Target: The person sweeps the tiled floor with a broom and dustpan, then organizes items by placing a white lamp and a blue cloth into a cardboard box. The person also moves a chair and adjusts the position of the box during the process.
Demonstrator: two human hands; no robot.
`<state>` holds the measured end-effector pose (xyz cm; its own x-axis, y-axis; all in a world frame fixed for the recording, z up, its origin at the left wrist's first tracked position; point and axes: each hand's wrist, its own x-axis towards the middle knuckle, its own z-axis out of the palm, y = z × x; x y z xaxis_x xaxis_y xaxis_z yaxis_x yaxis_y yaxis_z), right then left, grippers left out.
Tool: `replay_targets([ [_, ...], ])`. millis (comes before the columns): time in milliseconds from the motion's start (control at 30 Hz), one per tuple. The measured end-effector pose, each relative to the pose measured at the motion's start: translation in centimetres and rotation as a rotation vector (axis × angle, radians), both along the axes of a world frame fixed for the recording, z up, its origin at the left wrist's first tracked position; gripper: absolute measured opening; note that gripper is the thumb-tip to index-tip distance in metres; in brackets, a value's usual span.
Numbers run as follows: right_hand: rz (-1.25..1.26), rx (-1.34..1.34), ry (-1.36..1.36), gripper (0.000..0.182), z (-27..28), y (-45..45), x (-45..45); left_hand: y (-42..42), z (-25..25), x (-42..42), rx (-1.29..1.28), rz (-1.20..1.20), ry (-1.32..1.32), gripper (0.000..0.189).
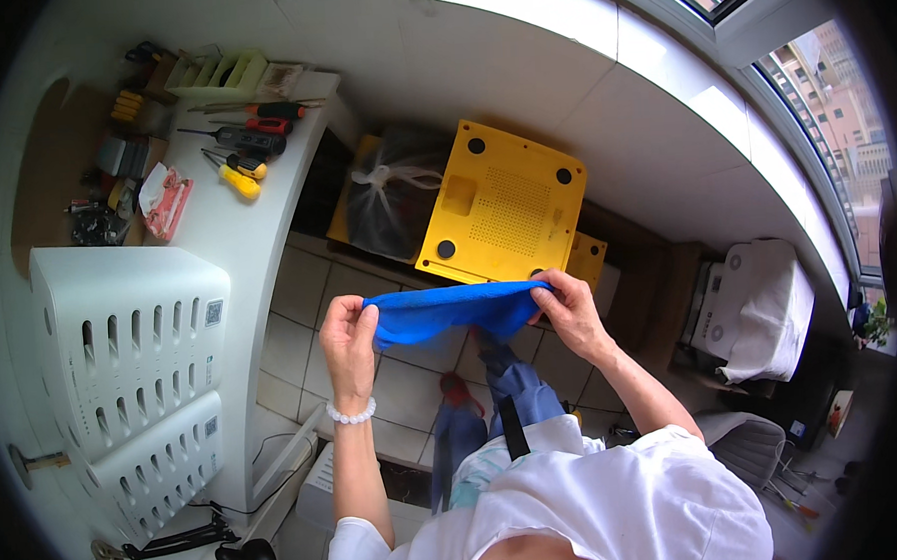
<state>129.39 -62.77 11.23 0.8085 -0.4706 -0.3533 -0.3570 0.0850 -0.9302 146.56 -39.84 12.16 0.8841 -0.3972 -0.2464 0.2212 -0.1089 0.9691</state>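
Observation:
A blue cloth [450, 310] is stretched between my two hands in front of my body. My left hand [348, 335] pinches one corner between thumb and fingers, and a bracelet of white beads [351, 413] circles that wrist. The opposite corner is pinched by my right hand [570, 308]. The cloth's upper edge runs nearly straight, while its lower part hangs loose and slightly blurred. Just beyond it lies a yellow casing [509, 202] with round dark feet and a grid of small holes facing up. My right hand is close to the casing's near edge.
Left of me, a white table [292, 129] bears several screwdrivers [251, 142], a tissue pack [166, 202] and white slotted cabinets [139, 331]. A tied plastic bag [392, 200] sits beside the yellow casing. To the right stands a white machine under a cloth [765, 307]. Tiled floor [401, 387] lies below.

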Motion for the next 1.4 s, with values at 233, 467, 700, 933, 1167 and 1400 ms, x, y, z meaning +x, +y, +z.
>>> replay_targets([
  [233,-0.081,0.059,0.028,0.02,-0.2,-5.3,1.2,-7.6,0.4,3.2,-0.019,-0.105,-0.04,0.008],
  [467,-0.171,0.133,0.048,0.025,0.2,-9.4,3.0,-13.0,0.1,6.6,0.113,-0.241,-0.106,0.011],
  [700,-0.237,0.25,0.037,0.025,0.5,-10.8,2.2,-16.1,1.6,4.0,0.105,-0.306,-0.192,0.01],
  [933,-0.125,0.49,-0.114,0.025,1.3,-4.5,2.2,-15.2,4.0,-2.8,0.206,-0.444,-0.346,0.006],
  [1167,-0.061,0.251,-0.235,0.02,1.8,-1.1,-2.2,-13.5,3.5,-7.4,0.165,-0.558,-0.221,0.007],
  [1400,-0.086,0.102,-0.08,0.012,2.8,0.3,-11.1,-12.9,1.8,-9.5,0.09,-0.651,-0.306,0.008],
])
